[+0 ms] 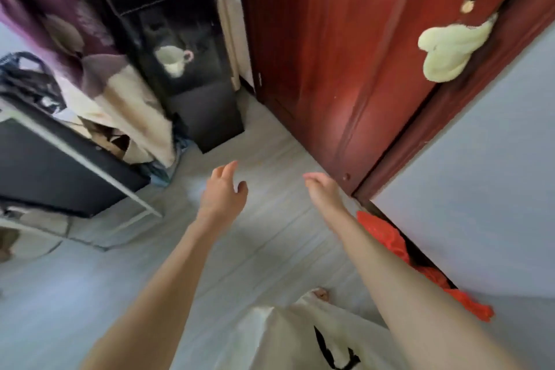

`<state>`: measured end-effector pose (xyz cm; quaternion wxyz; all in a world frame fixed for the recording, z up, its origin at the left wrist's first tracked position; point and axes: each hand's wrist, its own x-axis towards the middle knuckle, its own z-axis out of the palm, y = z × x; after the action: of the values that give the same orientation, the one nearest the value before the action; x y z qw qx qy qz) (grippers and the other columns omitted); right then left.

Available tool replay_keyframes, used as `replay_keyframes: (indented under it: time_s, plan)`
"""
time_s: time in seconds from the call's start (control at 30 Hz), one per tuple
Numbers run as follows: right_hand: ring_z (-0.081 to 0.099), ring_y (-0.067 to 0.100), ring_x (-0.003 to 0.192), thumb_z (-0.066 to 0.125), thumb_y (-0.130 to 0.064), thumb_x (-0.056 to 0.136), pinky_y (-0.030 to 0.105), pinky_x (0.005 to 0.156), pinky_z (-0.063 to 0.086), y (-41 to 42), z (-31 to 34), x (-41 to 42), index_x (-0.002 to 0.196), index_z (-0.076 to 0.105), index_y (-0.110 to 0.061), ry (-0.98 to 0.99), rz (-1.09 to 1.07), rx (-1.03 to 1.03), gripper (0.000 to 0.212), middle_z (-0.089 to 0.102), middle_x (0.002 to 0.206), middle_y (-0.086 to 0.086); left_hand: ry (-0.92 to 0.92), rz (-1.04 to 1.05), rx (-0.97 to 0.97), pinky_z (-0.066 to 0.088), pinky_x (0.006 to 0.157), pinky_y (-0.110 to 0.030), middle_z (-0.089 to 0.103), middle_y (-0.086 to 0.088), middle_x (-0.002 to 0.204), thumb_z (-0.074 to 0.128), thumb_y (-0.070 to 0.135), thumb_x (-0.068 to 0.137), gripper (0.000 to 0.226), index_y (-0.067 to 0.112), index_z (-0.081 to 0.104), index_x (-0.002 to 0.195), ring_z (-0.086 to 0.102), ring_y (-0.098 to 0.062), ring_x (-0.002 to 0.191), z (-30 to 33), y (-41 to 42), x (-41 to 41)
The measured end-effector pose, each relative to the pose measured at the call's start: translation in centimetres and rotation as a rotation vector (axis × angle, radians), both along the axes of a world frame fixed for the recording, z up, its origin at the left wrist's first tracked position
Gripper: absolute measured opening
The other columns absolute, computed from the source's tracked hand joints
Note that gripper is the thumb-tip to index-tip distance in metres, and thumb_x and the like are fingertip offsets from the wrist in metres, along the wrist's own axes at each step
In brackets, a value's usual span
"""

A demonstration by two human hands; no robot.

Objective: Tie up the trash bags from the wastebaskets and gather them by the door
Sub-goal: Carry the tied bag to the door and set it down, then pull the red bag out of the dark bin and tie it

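Both my arms reach forward over the grey plank floor (270,141). My left hand (223,186) hovers with loosely spread fingers and holds nothing. My right hand (322,189) hangs with relaxed, slightly curled fingers, also holding nothing. A red wooden door (345,54) stands just ahead on the right. A red plastic bag (390,237) lies on the floor along the wall, right of my right forearm, partly hidden by it. At the left edge a black bag (27,81) sits on a stand.
A black water dispenser (180,48) with a white cup (172,61) stands in the far corner. A purple and cream cloth (99,75) hangs at left over a black table top (60,165). A pale yellow cloth (450,54) hangs on the door.
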<state>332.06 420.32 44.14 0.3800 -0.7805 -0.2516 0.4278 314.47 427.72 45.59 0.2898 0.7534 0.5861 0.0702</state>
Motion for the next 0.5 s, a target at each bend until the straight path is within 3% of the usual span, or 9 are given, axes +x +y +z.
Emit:
replay_keyframes:
  time_s: [0.1, 0.2, 0.3, 0.4, 0.5]
  plan:
    - [0.057, 0.025, 0.109, 0.044, -0.019, 0.095, 0.020, 0.072, 0.037, 1.3, 1.6, -9.1, 0.119, 0.059, -0.008, -0.081, 0.289, 0.024, 0.031, 0.061, 0.120, 0.011, 0.036, 0.148, 0.048, 0.036, 0.105, -0.043, 0.039, -0.015, 0.143, 0.047, 0.021, 0.093, 0.051, 0.013, 0.035, 0.141, 0.038, -0.034, 0.130, 1.4, -2.0, -10.8]
    - [0.054, 0.025, 0.116, 0.043, -0.023, 0.096, 0.026, 0.087, 0.040, 0.9, 2.9, -19.9, 0.123, 0.056, -0.009, -0.165, 0.577, 0.045, 0.033, 0.058, 0.127, 0.011, 0.094, 0.311, 0.060, 0.037, 0.104, -0.043, 0.041, -0.013, 0.141, 0.047, 0.023, 0.092, 0.048, 0.013, 0.039, 0.139, 0.040, -0.035, 0.128, 2.2, -6.8, -22.6]
    - [0.052, 0.023, 0.120, 0.041, -0.021, 0.095, 0.026, 0.092, 0.040, -1.3, 4.3, -33.6, 0.126, 0.054, -0.012, -0.202, 0.891, 0.122, 0.034, 0.056, 0.131, 0.006, 0.128, 0.566, 0.079, 0.036, 0.104, -0.042, 0.040, -0.009, 0.143, 0.046, 0.026, 0.093, 0.048, 0.016, 0.038, 0.139, 0.039, -0.031, 0.129, 3.0, -14.4, -36.4]
    - [0.050, 0.026, 0.123, 0.041, -0.019, 0.094, 0.037, 0.103, 0.040, -3.6, 5.1, -43.9, 0.124, 0.055, -0.012, -0.245, 1.109, 0.169, 0.034, 0.056, 0.131, 0.007, 0.123, 0.783, 0.069, 0.038, 0.104, -0.043, 0.042, -0.008, 0.141, 0.047, 0.026, 0.092, 0.047, 0.016, 0.041, 0.137, 0.041, -0.029, 0.128, 3.2, -21.1, -45.5]
    - [0.049, 0.026, 0.123, 0.041, -0.018, 0.094, 0.036, 0.102, 0.040, -6.8, 5.5, -54.7, 0.124, 0.054, -0.011, -0.275, 1.339, 0.219, 0.034, 0.055, 0.131, 0.009, 0.101, 1.008, 0.049, 0.037, 0.105, -0.043, 0.043, -0.009, 0.140, 0.046, 0.025, 0.092, 0.046, 0.015, 0.042, 0.136, 0.040, -0.028, 0.129, 3.3, -29.1, -54.2]
